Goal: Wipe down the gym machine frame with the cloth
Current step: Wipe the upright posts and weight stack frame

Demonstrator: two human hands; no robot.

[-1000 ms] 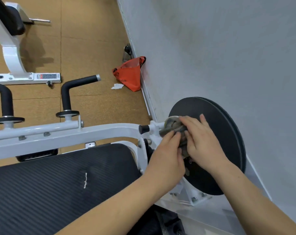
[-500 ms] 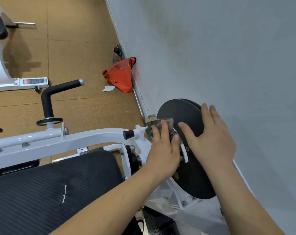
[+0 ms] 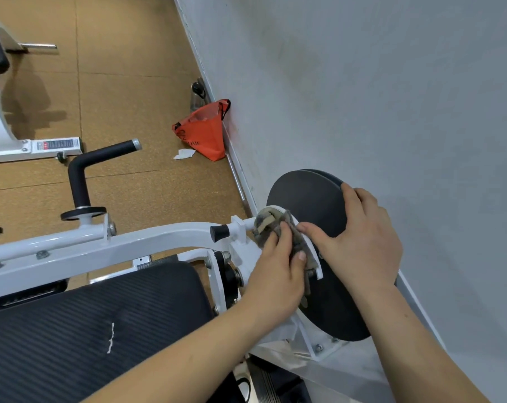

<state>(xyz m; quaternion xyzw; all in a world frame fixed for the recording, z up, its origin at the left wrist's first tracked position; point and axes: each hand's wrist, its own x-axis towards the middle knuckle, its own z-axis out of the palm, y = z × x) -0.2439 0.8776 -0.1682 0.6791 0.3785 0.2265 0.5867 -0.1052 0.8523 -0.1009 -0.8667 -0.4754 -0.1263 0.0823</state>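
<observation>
The cloth (image 3: 275, 229) lay bunched on the white curved bracket (image 3: 316, 261) at the end of the gym machine frame (image 3: 159, 239), just in front of the black weight plate (image 3: 304, 196). The left hand (image 3: 278, 266) had it in its grip, fingers bent over the fabric and pressing it to the bracket, with a loose end hanging below the palm. A second earlier both hands had been crowded onto the cloth at the plate's hub. Since then the right hand (image 3: 360, 237) had let go and slid outward across the plate. Its grip now took the plate itself, fingers hooked over the far rim and thumb spread on the face close beside the cloth. That read as one hand steadying the plate so the other could rub along the bracket, with the long frame tube above the black pad (image 3: 86, 330) probably yet to be wiped. An orange bag (image 3: 203, 135) sat on the floor against the wall (image 3: 392, 97).
</observation>
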